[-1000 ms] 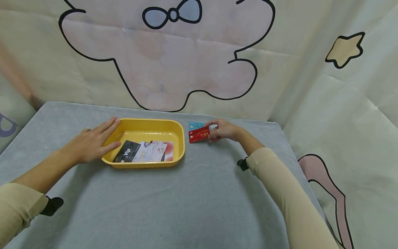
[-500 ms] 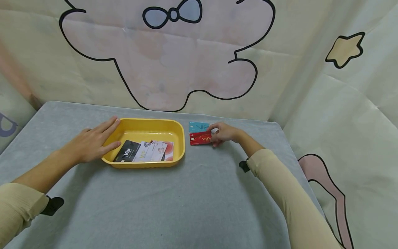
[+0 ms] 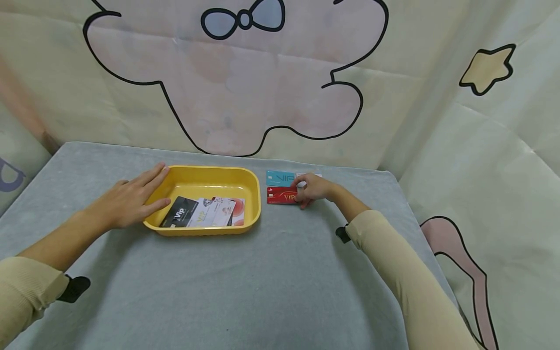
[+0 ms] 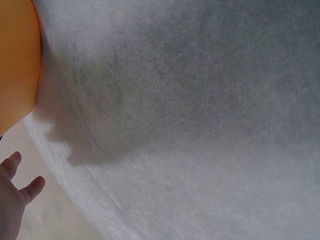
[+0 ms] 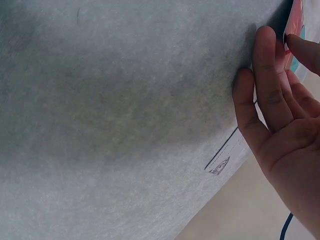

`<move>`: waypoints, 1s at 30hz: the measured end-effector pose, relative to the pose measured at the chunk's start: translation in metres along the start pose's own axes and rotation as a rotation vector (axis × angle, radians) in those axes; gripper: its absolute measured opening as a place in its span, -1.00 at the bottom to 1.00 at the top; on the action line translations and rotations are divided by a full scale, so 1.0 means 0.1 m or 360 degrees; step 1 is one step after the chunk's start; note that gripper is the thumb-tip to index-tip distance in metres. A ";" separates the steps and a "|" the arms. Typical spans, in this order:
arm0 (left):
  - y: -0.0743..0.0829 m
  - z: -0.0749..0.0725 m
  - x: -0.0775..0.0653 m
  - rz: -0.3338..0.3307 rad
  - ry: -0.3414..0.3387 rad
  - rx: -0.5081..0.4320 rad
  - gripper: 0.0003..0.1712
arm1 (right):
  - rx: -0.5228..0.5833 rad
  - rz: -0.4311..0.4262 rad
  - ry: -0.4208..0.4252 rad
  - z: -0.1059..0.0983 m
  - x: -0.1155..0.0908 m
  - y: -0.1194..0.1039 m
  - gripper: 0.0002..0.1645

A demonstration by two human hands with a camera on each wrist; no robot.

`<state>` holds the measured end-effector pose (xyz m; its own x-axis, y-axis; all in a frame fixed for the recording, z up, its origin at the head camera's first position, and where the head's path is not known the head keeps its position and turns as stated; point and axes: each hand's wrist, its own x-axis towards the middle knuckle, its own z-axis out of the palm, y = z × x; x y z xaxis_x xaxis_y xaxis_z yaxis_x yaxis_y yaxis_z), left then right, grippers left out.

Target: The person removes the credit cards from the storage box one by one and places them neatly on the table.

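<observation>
A red VIP card [image 3: 280, 195] lies near the table's back edge, just right of the yellow tray [image 3: 205, 232]. My right hand [image 3: 316, 188] pinches its right end between thumb and fingers; in the right wrist view only a strip of it shows beyond the fingertips. Directly behind is a blue VIP card [image 3: 280, 178]. A whitish card [image 5: 222, 155] lies partly covered by the same hand. My left hand [image 3: 127, 199] rests on the tray's left rim, its fingers extended. Inside the tray, a black VIP card [image 3: 179, 212], a white VIP card [image 3: 211, 213] and a pinkish card [image 3: 238, 213] overlap.
Grey cloth covers the table [image 3: 227, 291]. A printed curtain [image 3: 245, 97] hangs directly behind its back edge, and more curtain hangs along the right side.
The red card, earlier tilted across the blue one, now lies straight in front of it. My right hand has shifted slightly right and nearer, uncovering the blue card. My left hand keeps its place.
</observation>
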<state>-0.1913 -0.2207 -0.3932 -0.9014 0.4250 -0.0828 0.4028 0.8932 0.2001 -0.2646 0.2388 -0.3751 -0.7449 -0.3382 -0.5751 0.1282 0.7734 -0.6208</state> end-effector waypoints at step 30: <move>-0.01 0.00 0.01 -0.0004 -0.0006 -0.0010 0.00 | -0.0090 -0.0167 0.0162 -0.15 -0.02 -0.36 -0.43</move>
<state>-0.1924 -0.2218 -0.3940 -0.9017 0.4235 -0.0868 0.3996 0.8932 0.2061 -0.2777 0.2200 -0.3432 -0.8150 -0.3651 -0.4499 0.0113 0.7664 -0.6422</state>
